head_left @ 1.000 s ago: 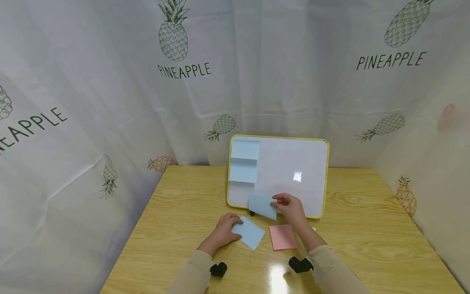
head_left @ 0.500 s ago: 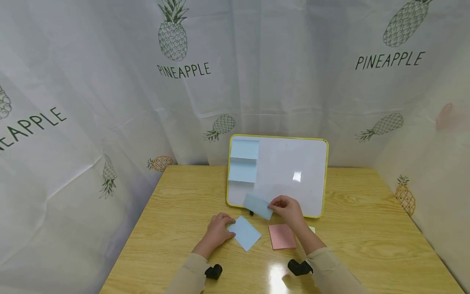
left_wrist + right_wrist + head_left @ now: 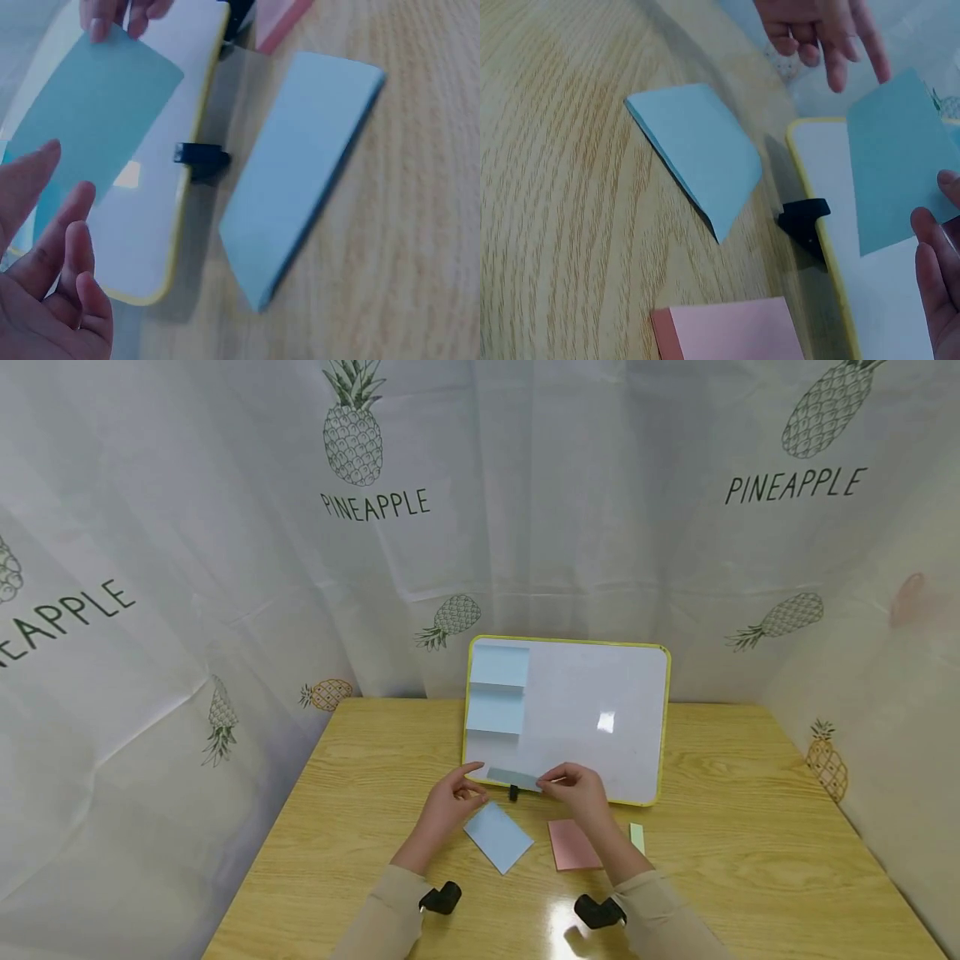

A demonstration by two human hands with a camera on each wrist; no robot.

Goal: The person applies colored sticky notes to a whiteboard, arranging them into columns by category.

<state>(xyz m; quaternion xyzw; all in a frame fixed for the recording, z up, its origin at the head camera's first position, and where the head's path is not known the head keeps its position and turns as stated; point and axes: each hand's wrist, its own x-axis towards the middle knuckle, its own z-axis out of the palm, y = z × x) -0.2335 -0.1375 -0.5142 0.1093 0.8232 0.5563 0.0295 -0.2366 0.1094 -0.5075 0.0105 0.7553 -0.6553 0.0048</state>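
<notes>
A loose blue sticky note (image 3: 900,157) is pinched at one end between the thumb and fingers of my right hand (image 3: 581,792), in front of the whiteboard's (image 3: 585,710) lower edge. My left hand (image 3: 448,803) is off to the note's other end, fingers apart and relaxed, holding nothing. In the left wrist view its fingertips overlap the note's lower end. Below the hands, a blue sticky note pad (image 3: 498,837) lies on the table at an angle. On the board's left side, two blue notes (image 3: 501,665) are stuck one above the other.
A pink sticky note pad (image 3: 573,845) lies right of the blue pad, partly behind my right forearm. Beyond that forearm sits a narrow pale green pad (image 3: 637,838). The yellow-framed board stands on a black foot (image 3: 513,792), before a pineapple-print curtain (image 3: 555,527).
My left hand has let go of the blue pad and risen toward the board. In my right hand the note has shifted slightly left and tilted to show as a thin strip.
</notes>
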